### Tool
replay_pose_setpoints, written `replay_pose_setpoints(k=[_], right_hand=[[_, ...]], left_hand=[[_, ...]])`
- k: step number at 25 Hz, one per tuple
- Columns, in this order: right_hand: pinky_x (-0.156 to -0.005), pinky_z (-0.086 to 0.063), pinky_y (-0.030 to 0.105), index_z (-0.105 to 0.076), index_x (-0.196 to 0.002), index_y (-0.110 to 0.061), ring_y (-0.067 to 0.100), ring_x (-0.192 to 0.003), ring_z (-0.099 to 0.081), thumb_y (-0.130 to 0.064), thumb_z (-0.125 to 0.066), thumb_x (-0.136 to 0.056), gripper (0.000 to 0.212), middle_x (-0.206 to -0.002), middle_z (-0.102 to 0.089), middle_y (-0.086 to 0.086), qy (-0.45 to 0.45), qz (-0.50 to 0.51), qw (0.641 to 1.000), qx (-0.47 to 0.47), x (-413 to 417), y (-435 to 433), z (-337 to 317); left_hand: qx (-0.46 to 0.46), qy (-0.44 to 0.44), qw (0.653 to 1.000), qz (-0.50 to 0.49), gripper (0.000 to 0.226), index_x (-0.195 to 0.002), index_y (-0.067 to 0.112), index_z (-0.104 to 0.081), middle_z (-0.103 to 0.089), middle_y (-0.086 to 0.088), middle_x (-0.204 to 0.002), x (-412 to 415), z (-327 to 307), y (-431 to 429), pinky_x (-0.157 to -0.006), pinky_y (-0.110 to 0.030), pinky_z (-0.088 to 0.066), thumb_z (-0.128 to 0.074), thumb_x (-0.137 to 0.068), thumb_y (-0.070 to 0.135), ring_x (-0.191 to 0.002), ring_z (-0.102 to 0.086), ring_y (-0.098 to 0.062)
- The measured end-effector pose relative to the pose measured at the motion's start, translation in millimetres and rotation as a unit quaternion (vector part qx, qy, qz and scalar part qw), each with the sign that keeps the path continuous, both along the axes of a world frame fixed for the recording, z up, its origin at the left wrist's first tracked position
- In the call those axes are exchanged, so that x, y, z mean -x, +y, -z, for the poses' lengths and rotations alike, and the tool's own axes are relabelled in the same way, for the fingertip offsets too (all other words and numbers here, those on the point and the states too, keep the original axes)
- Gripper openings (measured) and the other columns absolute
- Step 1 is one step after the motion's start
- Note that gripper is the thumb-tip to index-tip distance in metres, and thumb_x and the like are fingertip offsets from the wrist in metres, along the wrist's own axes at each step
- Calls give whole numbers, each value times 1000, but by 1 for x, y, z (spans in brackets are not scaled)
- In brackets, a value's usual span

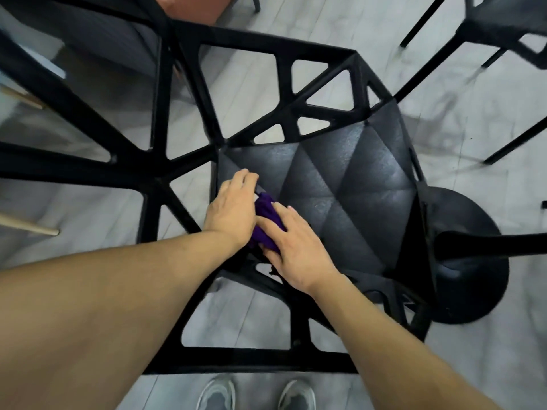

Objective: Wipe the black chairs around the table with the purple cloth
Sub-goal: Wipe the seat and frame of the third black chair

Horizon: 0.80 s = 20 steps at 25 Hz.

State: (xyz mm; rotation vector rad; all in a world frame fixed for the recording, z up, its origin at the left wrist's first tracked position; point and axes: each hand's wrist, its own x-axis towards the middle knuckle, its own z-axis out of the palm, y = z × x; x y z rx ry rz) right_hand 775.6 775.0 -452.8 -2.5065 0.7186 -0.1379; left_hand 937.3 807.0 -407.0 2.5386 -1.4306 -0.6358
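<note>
— What's underfoot?
— A pale grey floor (503,365), streaked like marble tile.
— What stands on it?
— A black chair (340,179) in the middle and a second black chair (503,25) at top right. The round black pedestal base (473,285) is just beside the first chair. There are grey sneakers (217,393) at the bottom edge and a pale wooden leg (29,224) at left.
— And on the seat?
— A purple cloth (265,211), at its near corner.

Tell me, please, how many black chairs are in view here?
3. The centre chair carries the purple cloth on its seat; the upper-left chair overlaps its frame; the upper-right chair is cut off by the picture's edge. More may stand out of view.
</note>
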Motion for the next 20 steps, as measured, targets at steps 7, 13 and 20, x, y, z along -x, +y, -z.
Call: replay_pose_setpoints(k=[7, 13, 20], right_hand=[[-124, -22, 45, -51, -146, -23, 33, -144, -34, -17, -73, -85, 65, -153, -40, 19, 41, 245, 964, 93, 100, -33, -20], [-108, -44, 48, -37, -146, -44, 22, -139, -37, -28, -62, -94, 59, -152, -32, -2, -42, 514, 855, -51, 156, -12, -35], [-88, -43, 37, -37, -146, -27, 37, -116, -54, -55, -51, -98, 58, -133, -46, 16, -22, 551, 832, -53, 127, -114, -27]], left_hand=[[6, -20, 1000, 4, 47, -149, 15, -41, -24, -6, -165, 23, 4, -6, -118, -47, -32, -44, -102, 16, -148, -27, -31], [-4, 31, 974, 224, 70, -161, 40, -8, 4, 1, -171, 101, 7, -33, -127, -45, -12, -41, -101, 55, -157, 0, -27], [-75, -35, 963, 255, 75, -150, 46, 32, 37, 3, -162, 124, 23, -39, -125, -52, 10, -12, -95, 72, -152, 27, -30]])
